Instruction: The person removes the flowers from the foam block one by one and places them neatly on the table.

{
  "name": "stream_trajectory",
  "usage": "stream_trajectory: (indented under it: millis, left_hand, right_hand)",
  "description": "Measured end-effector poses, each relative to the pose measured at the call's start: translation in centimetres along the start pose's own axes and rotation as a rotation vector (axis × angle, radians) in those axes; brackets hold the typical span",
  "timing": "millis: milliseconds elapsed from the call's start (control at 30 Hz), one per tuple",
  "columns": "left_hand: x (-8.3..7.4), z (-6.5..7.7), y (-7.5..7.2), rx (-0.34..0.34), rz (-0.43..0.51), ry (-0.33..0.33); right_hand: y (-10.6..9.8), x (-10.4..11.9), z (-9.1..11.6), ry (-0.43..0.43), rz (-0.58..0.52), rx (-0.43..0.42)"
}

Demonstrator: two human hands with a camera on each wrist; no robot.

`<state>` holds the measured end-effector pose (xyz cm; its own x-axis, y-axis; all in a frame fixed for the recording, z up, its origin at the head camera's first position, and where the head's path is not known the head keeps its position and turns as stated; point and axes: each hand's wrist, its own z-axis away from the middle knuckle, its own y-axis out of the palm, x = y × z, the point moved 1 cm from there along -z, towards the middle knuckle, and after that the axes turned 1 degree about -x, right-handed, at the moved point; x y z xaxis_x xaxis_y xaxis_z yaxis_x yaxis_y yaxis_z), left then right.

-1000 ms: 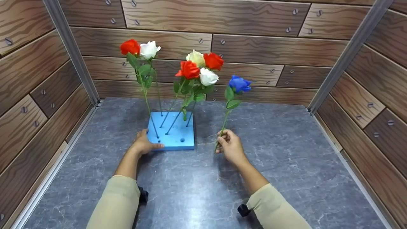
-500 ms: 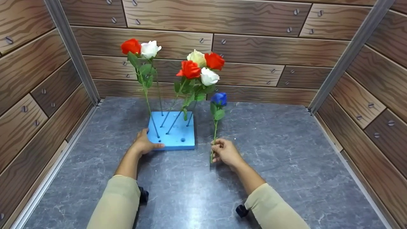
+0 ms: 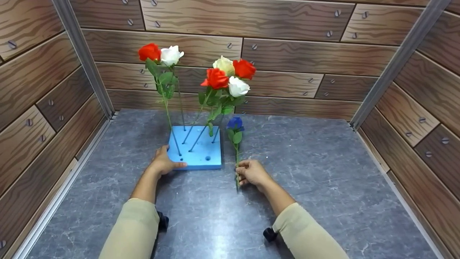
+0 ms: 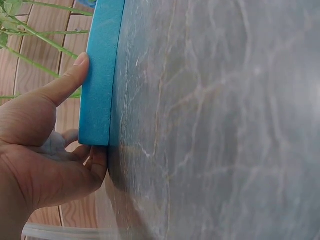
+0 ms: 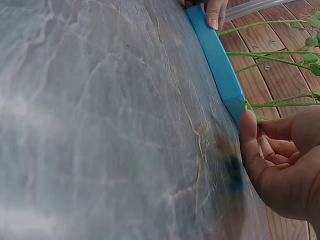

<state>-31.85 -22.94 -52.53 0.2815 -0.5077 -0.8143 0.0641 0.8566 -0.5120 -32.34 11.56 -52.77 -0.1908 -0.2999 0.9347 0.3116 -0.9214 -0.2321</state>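
A blue rose [image 3: 235,123] stands upright to the right of the blue block [image 3: 196,157], pinched low on its stem by my right hand [image 3: 253,173]. In the right wrist view its green stem end [image 5: 246,104] shows between thumb and fingertips, close by the block's near corner. My left hand [image 3: 163,162] holds the block's front left corner, thumb along the front edge and fingers at the side. In the block stand a red rose [image 3: 149,52] and a white rose [image 3: 171,55] at left. A tighter group with a cream rose [image 3: 223,65] leans right.
Two holes show near the block's front edge, a small left hole [image 3: 181,159] and a wider right hole [image 3: 207,158]. Wood-patterned walls [image 3: 194,18] with metal corner posts [image 3: 84,61] enclose the grey marbled table [image 3: 323,172] at the back and sides.
My right hand has brought the blue rose leftward and nearer to me, its bloom sinking lower and its stem turning upright. The left hand stays on the block.
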Motion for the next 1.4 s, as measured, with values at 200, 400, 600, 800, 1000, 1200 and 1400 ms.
stream_trajectory:
  millis: [200,400,600,800,1000,1200,1400]
  left_hand:
    - [0.0,-0.1,0.1,-0.005,0.005,-0.007]
    - [0.0,-0.1,0.3,-0.011,0.023,-0.021]
    - [0.1,-0.2,0.3,-0.006,0.017,-0.020]
    - [0.4,-0.3,0.3,-0.006,0.029,-0.019]
    - [0.5,-0.2,0.2,0.002,0.040,-0.021]
    - [0.5,-0.3,0.2,0.000,0.033,-0.017]
    - [0.5,-0.5,0.2,0.001,0.027,-0.017]
  right_hand:
    - [0.3,0.1,-0.5,0.033,0.011,-0.009]
    - [0.4,0.3,-0.8,0.043,0.034,-0.007]
    - [0.6,0.6,-0.8,0.034,0.068,-0.042]
    - [1.2,0.7,-0.6,-0.053,0.283,-0.123]
    - [1.9,0.5,-0.7,-0.117,0.474,-0.152]
    - [2.2,0.1,-0.7,-0.161,0.574,-0.190]
    - [2.2,0.2,-0.4,-0.304,0.759,-0.265]
